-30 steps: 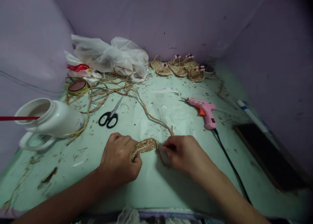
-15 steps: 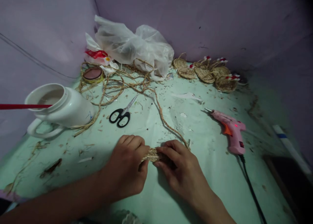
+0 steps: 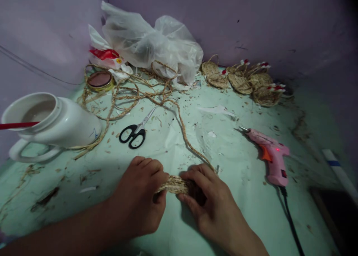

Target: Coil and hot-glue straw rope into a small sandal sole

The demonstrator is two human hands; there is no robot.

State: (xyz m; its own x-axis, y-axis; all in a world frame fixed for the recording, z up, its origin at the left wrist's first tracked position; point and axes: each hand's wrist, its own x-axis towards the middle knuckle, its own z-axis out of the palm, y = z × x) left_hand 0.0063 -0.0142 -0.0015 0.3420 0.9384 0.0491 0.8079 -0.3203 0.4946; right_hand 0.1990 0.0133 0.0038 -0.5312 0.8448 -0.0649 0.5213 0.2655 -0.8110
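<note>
A small flat coil of braided straw rope (image 3: 173, 184) lies on the pale green table (image 3: 243, 215) in front of me. My left hand (image 3: 140, 202) is closed on the coil's left side, fingers curled over it. My right hand (image 3: 211, 204) presses and pinches the coil's right side. A loose strand of the same rope (image 3: 186, 135) runs from under my right fingers back to a tangled heap near the plastic bag.
Black scissors (image 3: 133, 131) lie behind my left hand. A pink glue gun (image 3: 270, 155) with a red light and black cord rests at the right. A white jug (image 3: 53, 125) lies at the left, beside a tape roll (image 3: 100, 81). A plastic bag (image 3: 151, 43) and finished straw pieces (image 3: 246, 81) sit at the back.
My hands have come together on the coil, the right hand sliding left to cover its right end. The camera has turned left, so things have slid rightward in view.
</note>
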